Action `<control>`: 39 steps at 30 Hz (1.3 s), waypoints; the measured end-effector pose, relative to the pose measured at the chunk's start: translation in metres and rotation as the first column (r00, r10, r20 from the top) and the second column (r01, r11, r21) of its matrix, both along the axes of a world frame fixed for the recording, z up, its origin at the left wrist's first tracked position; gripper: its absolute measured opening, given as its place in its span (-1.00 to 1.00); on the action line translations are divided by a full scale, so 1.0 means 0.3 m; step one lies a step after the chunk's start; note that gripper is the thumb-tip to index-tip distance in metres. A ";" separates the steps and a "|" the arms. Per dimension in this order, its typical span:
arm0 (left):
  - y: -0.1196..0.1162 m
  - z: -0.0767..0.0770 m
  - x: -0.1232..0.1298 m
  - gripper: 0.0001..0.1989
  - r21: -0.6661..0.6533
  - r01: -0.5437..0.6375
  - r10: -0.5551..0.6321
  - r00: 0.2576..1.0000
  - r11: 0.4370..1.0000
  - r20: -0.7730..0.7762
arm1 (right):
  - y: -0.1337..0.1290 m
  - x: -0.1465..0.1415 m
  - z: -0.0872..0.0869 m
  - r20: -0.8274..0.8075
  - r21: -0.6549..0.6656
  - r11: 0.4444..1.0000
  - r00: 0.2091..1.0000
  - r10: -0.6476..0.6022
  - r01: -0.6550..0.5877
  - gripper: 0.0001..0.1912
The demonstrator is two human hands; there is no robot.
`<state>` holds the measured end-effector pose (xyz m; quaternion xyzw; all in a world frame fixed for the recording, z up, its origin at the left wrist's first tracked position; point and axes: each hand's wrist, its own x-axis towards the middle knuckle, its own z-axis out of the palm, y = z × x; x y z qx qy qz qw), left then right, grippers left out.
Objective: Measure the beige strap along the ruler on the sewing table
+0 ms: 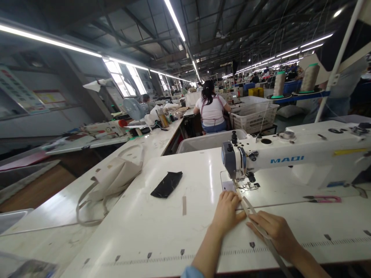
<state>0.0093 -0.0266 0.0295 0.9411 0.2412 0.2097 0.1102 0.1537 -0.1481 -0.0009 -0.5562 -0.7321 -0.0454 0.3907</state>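
A narrow beige fabric strap (248,206) runs from beside the needle of the white sewing machine (292,154) down to the table's front edge. My left hand (227,210) is at the needle plate, its bent fingers pressed on the strap's upper end and its thumb pointing right. The part under those fingers is hidden. My right hand (274,231) pinches the strap between thumb and fingers just right of the left hand, and the loose tail hangs below it. Above the left fingertips is the presser foot (240,185).
Pink-handled thread snips (326,199) lie right of my hands. A black fabric piece (167,184) and a small beige strip (184,205) lie left. Farther left is a beige bag piece with straps (116,177). A co-worker (213,108) sits ahead beside a white basket (255,116).
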 end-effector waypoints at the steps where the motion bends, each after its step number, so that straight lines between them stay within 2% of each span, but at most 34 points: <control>1: 0.000 0.001 0.000 -0.72 -0.004 0.001 -0.001 1.000 1.000 -0.001 | -0.001 0.001 -0.003 -0.003 -0.008 1.000 1.000 -0.003 0.003 -0.84; 7: 0.001 -0.001 -0.002 -0.72 -0.021 0.001 -0.002 1.000 1.000 -0.018 | -0.001 0.008 -0.023 -0.010 -0.044 0.999 1.000 -0.013 0.013 -0.83; 13: 0.007 -0.008 -0.002 -0.70 -0.019 0.002 -0.002 1.000 1.000 0.008 | 0.004 0.004 -0.015 -0.004 -0.031 0.999 1.000 -0.012 0.011 -0.82; 20: 0.003 0.002 0.000 -0.72 -0.021 0.012 -0.012 1.000 1.000 0.009 | 0.011 0.020 -0.019 0.025 -0.071 0.988 0.991 -0.134 0.136 -0.69; 26: -0.001 -0.012 -0.002 -0.74 0.000 0.002 -0.002 1.000 1.000 0.013 | 0.013 0.041 -0.050 0.071 -0.130 0.979 0.987 -0.146 0.154 -0.58; 29: 0.003 -0.022 -0.002 -0.78 0.012 0.004 -0.005 1.000 1.000 0.016 | 0.017 0.040 -0.056 0.093 -0.144 0.967 0.976 -0.197 0.209 -0.56; 34: 0.011 -0.030 0.005 -0.88 0.016 -0.034 0.034 0.999 0.999 0.036 | 0.015 0.020 -0.029 0.107 -0.195 0.954 0.972 -0.209 0.226 -0.61; 39: 0.016 -0.028 0.012 -0.71 0.034 -0.075 0.075 0.997 0.997 -0.004 | 0.036 0.006 0.001 0.150 -0.240 0.950 0.975 -0.166 0.199 -0.68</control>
